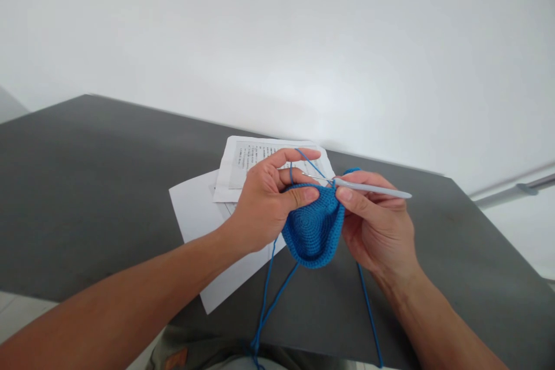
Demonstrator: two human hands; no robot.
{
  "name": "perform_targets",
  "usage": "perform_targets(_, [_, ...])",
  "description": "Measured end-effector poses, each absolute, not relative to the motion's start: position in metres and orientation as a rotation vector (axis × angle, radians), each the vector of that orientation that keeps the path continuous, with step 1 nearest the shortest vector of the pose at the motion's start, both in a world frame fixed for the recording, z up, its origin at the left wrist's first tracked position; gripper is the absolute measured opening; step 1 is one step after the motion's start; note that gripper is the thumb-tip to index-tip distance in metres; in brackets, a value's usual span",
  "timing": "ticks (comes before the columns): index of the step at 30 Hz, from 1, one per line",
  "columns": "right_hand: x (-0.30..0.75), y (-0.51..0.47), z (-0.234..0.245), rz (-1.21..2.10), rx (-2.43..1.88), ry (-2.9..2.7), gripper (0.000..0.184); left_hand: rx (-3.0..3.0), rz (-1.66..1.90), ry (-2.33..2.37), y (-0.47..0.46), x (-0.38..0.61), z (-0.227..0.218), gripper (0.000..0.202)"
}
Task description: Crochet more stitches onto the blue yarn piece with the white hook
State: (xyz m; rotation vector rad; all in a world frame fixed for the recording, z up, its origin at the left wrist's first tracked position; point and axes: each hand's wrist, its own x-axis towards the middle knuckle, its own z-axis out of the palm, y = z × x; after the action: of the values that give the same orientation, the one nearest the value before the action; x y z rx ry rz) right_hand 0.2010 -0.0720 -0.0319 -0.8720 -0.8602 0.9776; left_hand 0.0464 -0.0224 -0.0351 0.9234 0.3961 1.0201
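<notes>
A round blue crocheted piece (313,230) hangs between my two hands above the dark grey table (87,185). My left hand (264,202) pinches its upper edge with thumb and fingers, and blue yarn (306,157) runs over the raised forefinger. My right hand (376,225) is closed round a pale grey crochet hook (373,188), whose metal tip pokes into the top edge of the piece. Strands of blue yarn (265,300) trail down from the work towards my lap.
Two white sheets of paper lie on the table under my hands: a printed page (247,165) on a blank sheet (195,208). A white wall stands behind the table. A grey rail (515,191) shows at the right, past the table's edge.
</notes>
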Motion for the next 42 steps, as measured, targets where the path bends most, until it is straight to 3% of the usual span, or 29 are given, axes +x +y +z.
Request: perform_targets(42, [0.201, -0.069, -0.033, 0.974, -0.965, -0.886, 0.022, 1.085, 1.123, 0.663, -0.031, 0.047, -0.025, 0.073])
